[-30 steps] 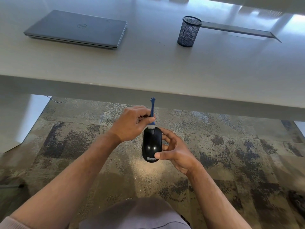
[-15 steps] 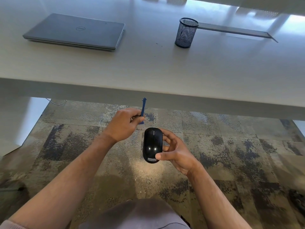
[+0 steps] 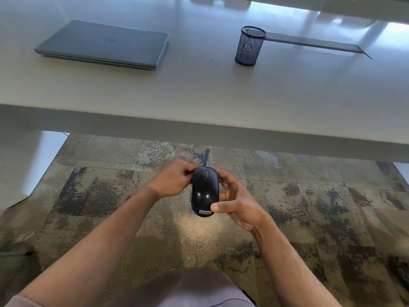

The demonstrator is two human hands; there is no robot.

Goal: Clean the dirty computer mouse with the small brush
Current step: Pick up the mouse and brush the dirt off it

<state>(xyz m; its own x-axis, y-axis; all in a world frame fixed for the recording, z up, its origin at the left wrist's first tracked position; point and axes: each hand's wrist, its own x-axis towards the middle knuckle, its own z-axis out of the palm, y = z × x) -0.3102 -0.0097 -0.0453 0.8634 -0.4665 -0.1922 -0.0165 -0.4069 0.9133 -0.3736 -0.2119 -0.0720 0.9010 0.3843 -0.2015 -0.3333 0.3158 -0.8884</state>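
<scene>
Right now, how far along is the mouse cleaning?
Done: the right hand has the mouse lifted off the desk, and the left hand grips the blue brush. In hand: the brush sits at the mouse's front edge, blurred. Left: I can't see dirt on the glossy top, so I can't judge how much brushing remains; the underside is hidden.

A pale grey desk spans the upper part of the view, its front edge running left to right. On its left portion lies a closed grey Dell laptop, flat, lid up. Well apart to the right stands a black wire-mesh pen cup, upright (contents cannot be made out). Behind the cup a long flat grey strip sits on the desktop. A few dark specks lie between laptop and cup. Below the desk, mottled carpet tiles cover the floor.
</scene>
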